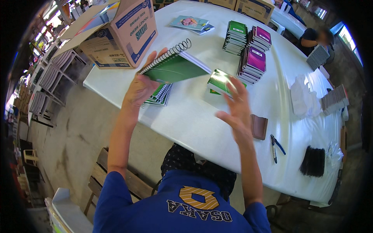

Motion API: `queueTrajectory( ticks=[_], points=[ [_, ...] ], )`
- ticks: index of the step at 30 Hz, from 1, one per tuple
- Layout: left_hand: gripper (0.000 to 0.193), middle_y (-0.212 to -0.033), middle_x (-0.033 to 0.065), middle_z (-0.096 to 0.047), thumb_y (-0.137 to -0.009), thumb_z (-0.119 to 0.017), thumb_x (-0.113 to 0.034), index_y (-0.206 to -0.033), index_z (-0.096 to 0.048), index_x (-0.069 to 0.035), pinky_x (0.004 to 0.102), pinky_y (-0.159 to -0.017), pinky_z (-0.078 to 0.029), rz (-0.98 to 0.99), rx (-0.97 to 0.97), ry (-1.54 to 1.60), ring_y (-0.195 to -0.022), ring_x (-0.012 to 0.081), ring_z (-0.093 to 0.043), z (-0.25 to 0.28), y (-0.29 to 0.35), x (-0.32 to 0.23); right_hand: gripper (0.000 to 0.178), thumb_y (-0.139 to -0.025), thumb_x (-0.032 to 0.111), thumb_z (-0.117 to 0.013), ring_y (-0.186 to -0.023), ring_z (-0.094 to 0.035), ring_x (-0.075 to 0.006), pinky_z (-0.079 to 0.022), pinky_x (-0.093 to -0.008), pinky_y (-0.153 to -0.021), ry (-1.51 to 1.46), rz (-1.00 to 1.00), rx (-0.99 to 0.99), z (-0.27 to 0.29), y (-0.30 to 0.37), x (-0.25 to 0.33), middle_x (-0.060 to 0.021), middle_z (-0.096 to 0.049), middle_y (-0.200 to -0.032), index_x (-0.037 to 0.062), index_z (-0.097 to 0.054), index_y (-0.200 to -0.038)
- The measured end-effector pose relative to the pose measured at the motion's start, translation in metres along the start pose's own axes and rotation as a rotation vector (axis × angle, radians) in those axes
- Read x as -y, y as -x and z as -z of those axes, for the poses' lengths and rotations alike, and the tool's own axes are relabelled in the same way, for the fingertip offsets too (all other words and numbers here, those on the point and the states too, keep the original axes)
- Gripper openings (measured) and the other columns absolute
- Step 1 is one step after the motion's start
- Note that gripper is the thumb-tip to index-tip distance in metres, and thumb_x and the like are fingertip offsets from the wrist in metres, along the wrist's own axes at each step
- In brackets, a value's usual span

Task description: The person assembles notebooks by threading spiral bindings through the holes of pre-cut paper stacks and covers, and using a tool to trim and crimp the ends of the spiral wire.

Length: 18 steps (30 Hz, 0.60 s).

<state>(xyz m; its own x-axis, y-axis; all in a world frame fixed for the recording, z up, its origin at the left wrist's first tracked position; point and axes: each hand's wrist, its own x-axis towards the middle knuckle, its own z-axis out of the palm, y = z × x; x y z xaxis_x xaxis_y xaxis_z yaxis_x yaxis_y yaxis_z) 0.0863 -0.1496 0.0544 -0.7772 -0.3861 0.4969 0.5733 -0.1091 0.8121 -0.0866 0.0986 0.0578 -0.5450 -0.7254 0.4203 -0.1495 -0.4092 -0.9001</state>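
My left hand (140,88) grips a green spiral notebook (175,70) by its bound edge, raised and tilted over the table. Its dark wire coil (182,46) sticks out past the far end of the binding. Below that hand, a small pile of green spiral notebooks (159,95) lies near the table's front edge. My right hand (239,110) holds nothing; its fingers are spread, slightly blurred, beside a low stack of green notebooks (218,79) whose binding is partly hidden.
Stacked green (236,29) and purple notebooks (254,60) stand farther back. A cardboard box (134,37) occupies the left corner. Rightward lie a brown wallet (259,127), blue-handled pliers (276,145) and black coils (312,161). Another person (309,39) sits at the far right.
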Motion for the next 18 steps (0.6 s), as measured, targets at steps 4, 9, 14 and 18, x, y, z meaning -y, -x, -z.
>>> queueTrajectory(
  ticks=[4,9,14,18],
  points=[
    [0.078,-0.159,0.0078,-0.029,-0.088,-0.060,-0.055,-0.152,-0.035,-0.017,0.0401,-0.109,-0.034,-0.027,0.132,0.151,-0.141,0.0252,-0.035,0.016,-0.014,0.004,0.058,-0.079,0.004,-0.076,-0.120,-0.056,-0.0240,-0.046,-0.0395,-0.100,-0.209,-0.178,0.170,-0.072,-0.049,-0.013,-0.0096,-0.062,-0.127,0.0033,-0.055,-0.133],
    [0.058,-0.143,0.0071,-0.052,-0.097,-0.058,-0.038,-0.146,-0.045,-0.011,0.0342,-0.106,-0.038,0.191,-0.470,-0.277,-0.125,0.0191,-0.052,0.074,-0.024,-0.026,0.038,-0.080,-0.002,-0.061,-0.111,-0.061,-0.0210,-0.046,-0.0405,-0.100,0.701,0.816,0.118,-0.124,-0.087,-0.044,-0.0067,-0.066,-0.120,0.0073,-0.068,-0.117],
    [0.047,-0.139,0.0064,-0.056,-0.096,-0.063,-0.025,-0.138,-0.054,-0.008,0.0298,-0.107,-0.037,0.668,-0.234,-0.921,-0.123,0.0161,-0.053,0.108,0.008,0.002,0.033,-0.078,-0.003,-0.060,-0.112,-0.062,-0.0246,-0.047,-0.0400,-0.098,1.044,0.636,0.361,-0.096,-0.059,-0.092,-0.0088,-0.067,-0.118,0.0072,-0.069,-0.108],
    [0.047,-0.142,0.0121,-0.054,-0.095,-0.063,-0.016,-0.140,-0.053,-0.011,0.0313,-0.111,-0.033,0.345,-0.333,-1.104,-0.136,0.0241,-0.045,0.106,0.022,0.015,0.016,-0.082,0.018,-0.072,-0.103,-0.059,-0.0328,-0.046,-0.0455,-0.088,0.983,0.181,-0.296,0.007,-0.068,-0.071,-0.0111,-0.066,-0.112,0.0080,-0.068,-0.093]
  ],
)
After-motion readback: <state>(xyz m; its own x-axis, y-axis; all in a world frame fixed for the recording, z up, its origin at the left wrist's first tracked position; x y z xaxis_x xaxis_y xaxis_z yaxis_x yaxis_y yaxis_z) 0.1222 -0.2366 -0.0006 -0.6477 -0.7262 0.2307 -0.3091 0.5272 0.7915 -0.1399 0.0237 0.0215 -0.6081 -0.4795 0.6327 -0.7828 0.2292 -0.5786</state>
